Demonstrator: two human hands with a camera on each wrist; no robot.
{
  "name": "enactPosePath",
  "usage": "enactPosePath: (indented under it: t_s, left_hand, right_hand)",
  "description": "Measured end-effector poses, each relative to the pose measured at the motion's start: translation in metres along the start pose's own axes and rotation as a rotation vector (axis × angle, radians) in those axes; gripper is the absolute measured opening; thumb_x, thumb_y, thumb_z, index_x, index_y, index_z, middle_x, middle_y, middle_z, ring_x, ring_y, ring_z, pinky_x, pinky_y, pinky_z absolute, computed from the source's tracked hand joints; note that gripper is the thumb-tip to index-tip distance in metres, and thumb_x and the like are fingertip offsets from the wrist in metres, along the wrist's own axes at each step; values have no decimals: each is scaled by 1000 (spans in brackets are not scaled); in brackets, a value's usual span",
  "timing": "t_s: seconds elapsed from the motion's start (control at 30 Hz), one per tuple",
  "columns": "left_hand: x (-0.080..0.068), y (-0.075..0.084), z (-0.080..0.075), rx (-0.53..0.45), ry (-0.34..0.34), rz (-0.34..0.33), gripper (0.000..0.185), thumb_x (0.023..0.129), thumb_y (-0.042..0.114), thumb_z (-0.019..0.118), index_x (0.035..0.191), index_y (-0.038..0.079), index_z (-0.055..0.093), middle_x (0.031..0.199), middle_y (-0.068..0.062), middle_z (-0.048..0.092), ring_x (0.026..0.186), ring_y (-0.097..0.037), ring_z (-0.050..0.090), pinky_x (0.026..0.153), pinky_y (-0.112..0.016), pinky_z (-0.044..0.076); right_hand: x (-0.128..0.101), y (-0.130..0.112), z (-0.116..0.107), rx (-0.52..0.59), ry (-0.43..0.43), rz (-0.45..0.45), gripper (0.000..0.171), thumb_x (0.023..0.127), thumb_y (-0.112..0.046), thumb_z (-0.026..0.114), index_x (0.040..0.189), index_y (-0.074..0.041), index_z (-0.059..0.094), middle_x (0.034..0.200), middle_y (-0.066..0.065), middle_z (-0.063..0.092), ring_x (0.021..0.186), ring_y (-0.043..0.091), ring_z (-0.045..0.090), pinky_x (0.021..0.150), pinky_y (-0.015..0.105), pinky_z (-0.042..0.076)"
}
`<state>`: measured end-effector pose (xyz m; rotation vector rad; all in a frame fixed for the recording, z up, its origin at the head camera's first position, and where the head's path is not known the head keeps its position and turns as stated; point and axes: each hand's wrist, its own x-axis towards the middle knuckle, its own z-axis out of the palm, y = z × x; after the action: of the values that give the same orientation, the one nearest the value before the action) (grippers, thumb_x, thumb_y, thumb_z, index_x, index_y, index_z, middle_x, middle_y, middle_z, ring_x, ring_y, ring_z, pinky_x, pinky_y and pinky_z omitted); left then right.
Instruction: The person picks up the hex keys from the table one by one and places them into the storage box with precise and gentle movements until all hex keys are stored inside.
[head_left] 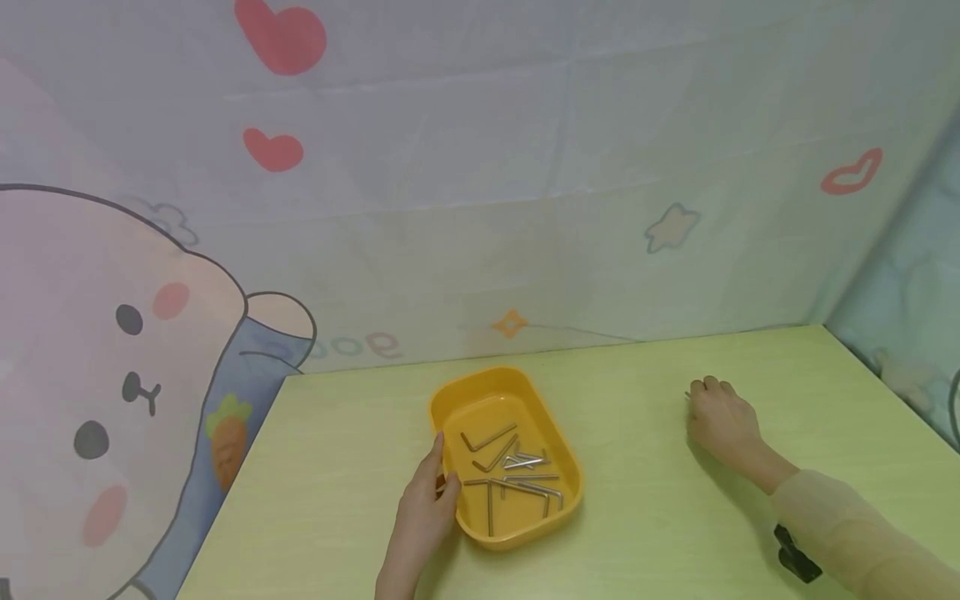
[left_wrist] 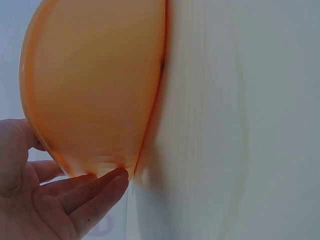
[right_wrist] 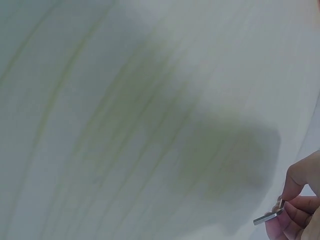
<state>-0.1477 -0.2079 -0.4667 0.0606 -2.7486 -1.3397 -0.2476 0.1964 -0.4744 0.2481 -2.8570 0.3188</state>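
L hand (head_left: 423, 500) rests w/ straight fingers against the left rim of the yellow plastic tray (head_left: 564, 457), mid counter (head_left: 660, 517), w/ several hex keys (head_left: 517, 475) inside. R hand (head_left: 722, 421), well right of tray, pinches one key (right_wrist: 269, 216) at fingertips. Keys look thin, stiff, smooth steel, L-shaped, prob light and slippery; best gripped at the bend.

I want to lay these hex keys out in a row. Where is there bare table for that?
The widest bare strip of table lies between the yellow tray and the right hand, which pinches one hex key. Left of the left hand, which touches the tray's rim, is also bare. The tray is crowded with hex keys.
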Motion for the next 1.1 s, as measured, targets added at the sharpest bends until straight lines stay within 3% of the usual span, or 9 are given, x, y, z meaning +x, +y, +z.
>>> enactPosePath:
  t_s: [0.47,0.77,1.1]
  left_hand:
    - [0,2,0,4,-1,-10,59,98,20,49,153,17,27,152,-19,37,119,-39,58,95,-49,54]
    - [0,2,0,11,-5,-6,59,98,19,49,153,16,27,151,-20,37,118,-40,58,93,-49,55]
    - [-1,2,-1,10,-4,-15,59,98,19,49,153,17,27,152,-19,37,119,-39,58,94,-49,54]
  right_hand:
    - [3,-14,-4,8,44,-40,7,72,6,51,78,3,53,76,13,52,63,22,43,44,26,33]
    - [5,-23,-6,6,39,-62,16,74,7,52,89,6,59,82,14,57,68,24,50,45,26,38]
    - [6,-38,-11,31,65,-100,21,72,8,51,91,6,61,84,15,59,70,25,53,46,24,39]
